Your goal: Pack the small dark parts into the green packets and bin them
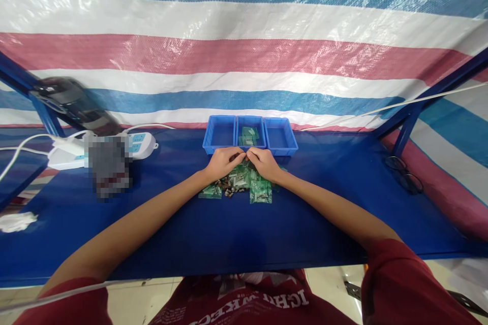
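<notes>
- Curled, the left hand (224, 162) and right hand (264, 163) met at the fingertips; I couldn't tell what, if anything, they grasped.
- Green packets (261, 191) and loose small parts (236, 181) lay under and between them; 2-handed fingertip handling seemed underway, the next move calling for a fine pinch.
- 3 blue bins (280, 151) stood behind on the blue table (244, 233), before striped sheeting (244, 53).

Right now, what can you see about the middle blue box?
The middle blue box looks like plastic: rectangular, open-topped, with a rim. It stands upright on the blue table, between two similar boxes. Green packets lie inside. The left hand and right hand cover its near side; I can't tell whether they touch it.
</notes>
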`<state>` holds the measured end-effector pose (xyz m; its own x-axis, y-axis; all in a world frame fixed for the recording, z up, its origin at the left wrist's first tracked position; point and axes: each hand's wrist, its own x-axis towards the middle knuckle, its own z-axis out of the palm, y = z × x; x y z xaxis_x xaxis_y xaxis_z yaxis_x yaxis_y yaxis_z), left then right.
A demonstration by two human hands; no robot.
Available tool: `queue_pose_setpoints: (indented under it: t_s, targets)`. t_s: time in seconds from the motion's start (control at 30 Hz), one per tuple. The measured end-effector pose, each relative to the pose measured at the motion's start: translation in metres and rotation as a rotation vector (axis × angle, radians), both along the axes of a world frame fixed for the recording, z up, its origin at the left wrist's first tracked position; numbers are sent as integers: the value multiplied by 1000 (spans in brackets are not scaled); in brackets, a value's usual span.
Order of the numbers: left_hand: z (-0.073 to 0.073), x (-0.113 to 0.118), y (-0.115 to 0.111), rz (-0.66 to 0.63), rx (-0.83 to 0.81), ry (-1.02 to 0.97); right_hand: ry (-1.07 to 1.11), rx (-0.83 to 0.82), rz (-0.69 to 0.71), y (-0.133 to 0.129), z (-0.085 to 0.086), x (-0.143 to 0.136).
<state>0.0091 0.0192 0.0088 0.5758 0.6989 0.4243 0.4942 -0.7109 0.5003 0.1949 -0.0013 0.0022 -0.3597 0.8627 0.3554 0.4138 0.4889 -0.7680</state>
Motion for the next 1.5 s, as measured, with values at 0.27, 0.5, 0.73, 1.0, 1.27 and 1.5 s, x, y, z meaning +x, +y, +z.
queue_pose_setpoints:
  t_s: [0.27,0.5,0.73,1.0,1.27,1.5]
  targets:
    - [-1,0,1,4,-1,7,-1,6,-1,0,-1,0]
    - [0,0,0,0,11,21,-20,6,-6,0,1,0]
    - [0,1,1,-2,2,2,-45,23,-4,0,-1,1]
    - [-1,1,1,-8,-2,-7,-58,19,9,-1,1,1]
    - [0,1,0,-13,1,-10,-68,35,10,-1,1,1]
    - [0,1,1,-14,8,-12,-79,44,7,-1,-1,1]
